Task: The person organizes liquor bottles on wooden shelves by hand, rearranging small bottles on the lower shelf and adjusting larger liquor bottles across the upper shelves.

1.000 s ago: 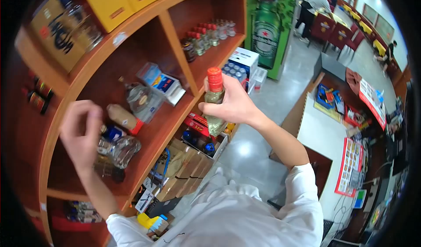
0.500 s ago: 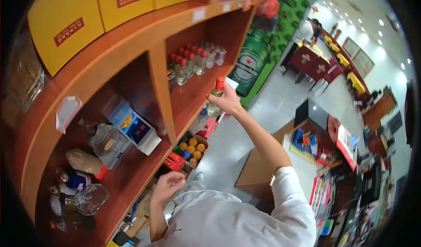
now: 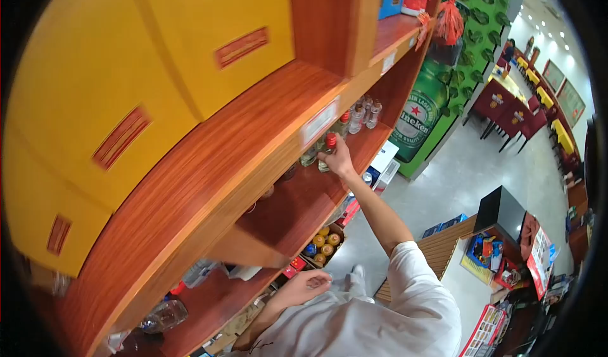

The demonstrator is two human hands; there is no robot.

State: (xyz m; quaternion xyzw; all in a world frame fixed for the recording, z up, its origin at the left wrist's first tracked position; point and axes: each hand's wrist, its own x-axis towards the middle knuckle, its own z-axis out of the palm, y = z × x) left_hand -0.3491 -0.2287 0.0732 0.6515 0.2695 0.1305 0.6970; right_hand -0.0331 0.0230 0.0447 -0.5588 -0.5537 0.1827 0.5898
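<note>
My right hand (image 3: 337, 159) is closed around a small clear glass bottle with a red cap (image 3: 330, 143), inside the wooden shelf compartment. Right behind it stand other red-capped bottles (image 3: 343, 123), partly hidden by the shelf board. Small clear bottles (image 3: 364, 115) with pale tops are grouped farther along the same shelf. My left hand (image 3: 311, 283) hangs low in front of my shirt, its fingers loosely bent and apart with nothing visible in them.
Large yellow boxes (image 3: 209, 34) fill the upper shelf (image 3: 234, 145). Below the shelves is a carton of orange-topped items (image 3: 325, 243). A green beer-bottle display (image 3: 415, 113) stands beyond the shelf end. At right is a counter (image 3: 453, 274) with papers and boxes; tables and chairs stand farther back.
My right hand has carried the bottle onto the shelf beside the other red-capped bottles. The view has shifted closer to the upper shelf. My left hand stays low, still holding nothing visible.
</note>
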